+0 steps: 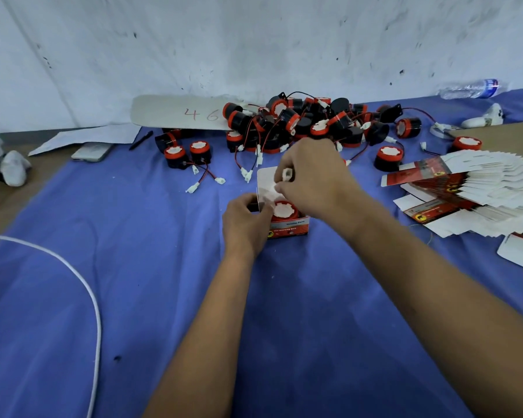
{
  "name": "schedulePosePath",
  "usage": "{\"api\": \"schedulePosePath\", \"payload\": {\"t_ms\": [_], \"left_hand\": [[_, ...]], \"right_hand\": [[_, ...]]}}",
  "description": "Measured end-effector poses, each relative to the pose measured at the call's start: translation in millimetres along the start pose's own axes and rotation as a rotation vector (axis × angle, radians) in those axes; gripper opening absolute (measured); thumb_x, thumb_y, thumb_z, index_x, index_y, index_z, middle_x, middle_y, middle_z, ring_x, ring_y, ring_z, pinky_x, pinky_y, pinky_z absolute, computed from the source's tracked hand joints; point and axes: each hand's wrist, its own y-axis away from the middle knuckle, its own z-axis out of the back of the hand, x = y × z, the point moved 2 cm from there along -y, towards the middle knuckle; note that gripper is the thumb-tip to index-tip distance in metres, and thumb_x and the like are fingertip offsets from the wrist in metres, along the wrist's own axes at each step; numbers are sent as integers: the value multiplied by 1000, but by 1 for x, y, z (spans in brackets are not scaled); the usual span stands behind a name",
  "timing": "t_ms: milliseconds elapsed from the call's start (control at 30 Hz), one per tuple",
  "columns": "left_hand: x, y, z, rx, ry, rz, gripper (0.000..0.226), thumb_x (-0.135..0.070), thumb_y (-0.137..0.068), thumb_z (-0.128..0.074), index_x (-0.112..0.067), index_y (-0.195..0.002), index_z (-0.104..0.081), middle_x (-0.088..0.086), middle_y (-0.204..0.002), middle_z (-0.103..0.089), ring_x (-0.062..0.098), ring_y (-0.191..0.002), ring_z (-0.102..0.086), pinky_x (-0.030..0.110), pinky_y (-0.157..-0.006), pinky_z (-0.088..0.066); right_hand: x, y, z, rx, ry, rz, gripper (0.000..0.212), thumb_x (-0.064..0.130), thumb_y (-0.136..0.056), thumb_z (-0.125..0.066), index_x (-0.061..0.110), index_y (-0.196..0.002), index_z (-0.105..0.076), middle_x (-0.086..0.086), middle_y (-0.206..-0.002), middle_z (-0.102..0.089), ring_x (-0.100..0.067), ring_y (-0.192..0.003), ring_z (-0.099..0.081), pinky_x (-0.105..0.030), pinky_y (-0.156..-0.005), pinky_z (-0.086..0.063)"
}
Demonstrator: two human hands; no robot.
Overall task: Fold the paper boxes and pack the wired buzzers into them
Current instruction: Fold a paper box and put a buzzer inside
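Right hand [311, 176] pinches a small white plastic wire connector [287, 174] between thumb and fingertips, just above the open top of a small red-and-white paper box [289, 227]. Left hand [245, 220] grips the box's left wall, fingers curled round the edge. A round red-rimmed black buzzer with a white face [283, 209] sits inside the box, face up; white lid flap stands open behind. Box rests on the blue cloth-covered table [151, 267], centre. Behind it, a pile of loose red-and-black wired buzzers [302, 122]. Right side: fanned stack of flat unfolded red-and-white box blanks [477, 188]. Far right: clear plastic water bottle [470, 89] lying by the wall. Left: curved white cable [85, 285], grey phone [91, 152].
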Motion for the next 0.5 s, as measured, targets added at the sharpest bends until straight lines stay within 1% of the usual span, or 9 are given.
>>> {"api": "schedulePosePath", "payload": {"t_ms": [33, 100, 167, 233, 300, 400, 433, 467, 500], "left_hand": [[-1, 1, 0, -5, 3, -12, 25, -21, -94, -65, -22, -69, -64, -5, -73, -67, 3, -62, -58, 22, -57, -44], [-2, 3, -3, -5, 22, -24, 32, -20, -94, -65, -23, -63, -58, -5, -67, -63, 6, -59, -55, 24, -58, -42], [-2, 5, -4, -3, 33, -25, 30, -20, -93, -66, -23, -64, -58, -5, -68, -65, 7, -60, -56, 24, -59, -42], [-1, 5, -5, 6, 49, -33, 27, -21, -94, -66, -23, -67, -60, -3, -74, -69, 9, -65, -61, 26, -62, -45], [0, 6, -6, 14, 74, -44, 26, -22, -94, -66, -23, -68, -62, 1, -78, -73, 14, -71, -67, 30, -65, -52], [-1, 8, -7, 11, 108, -42, 33, -23, -94, -67, -26, -63, -57, -7, -66, -66, 7, -58, -61, 27, -59, -48], [-1, 8, -8, 14, 118, -37, 36, -22, -93, -67, -28, -60, -55, -10, -61, -62, 7, -54, -57, 26, -57, -46], [-1, 8, -8, 15, 120, -29, 39, -20, -92, -67, -28, -57, -53, -10, -59, -59, 10, -54, -54, 27, -57, -45], [-1, 8, -8, 11, 113, -26, 39, -18, -91, -66, -28, -56, -52, -10, -58, -58, 13, -55, -52, 28, -58, -44]], "right_hand": [[0, -1, -11, -21, 37, -11, 11, 11, -90, -67, 10, -96, -76, -8, -98, -73, -23, -94, -67, -36, -80, -58], [-4, -3, -29, -32, 153, -38, 17, 11, -93, -64, 14, -108, -72, -7, -106, -70, -24, -102, -63, -30, -76, -50], [-7, -4, -40, -18, 225, -57, 24, 10, -92, -64, 14, -115, -69, -9, -109, -69, -26, -104, -62, -31, -71, -42], [-8, -3, -46, -19, 227, -78, 27, 8, -88, -65, 12, -114, -68, -12, -109, -69, -28, -102, -63, -32, -70, -41], [-8, -2, -50, -55, 208, -110, 23, 5, -87, -66, 10, -109, -68, -13, -107, -68, -29, -99, -64, -33, -68, -40], [-6, 2, -57, -114, 265, -119, 10, 5, -88, -63, 14, -91, -62, -8, -87, -61, -27, -79, -58, -32, -60, -34], [-5, 3, -61, -120, 280, -120, 13, 4, -88, -62, 15, -83, -55, -6, -81, -54, -25, -73, -51, -32, -57, -31], [-4, 4, -66, -115, 276, -116, 23, 3, -88, -60, 15, -74, -46, -6, -79, -52, -24, -69, -45, -32, -55, -30], [-3, 4, -69, -100, 262, -104, 32, 3, -88, -59, 15, -68, -37, -6, -79, -54, -22, -67, -42, -32, -55, -29]]}}
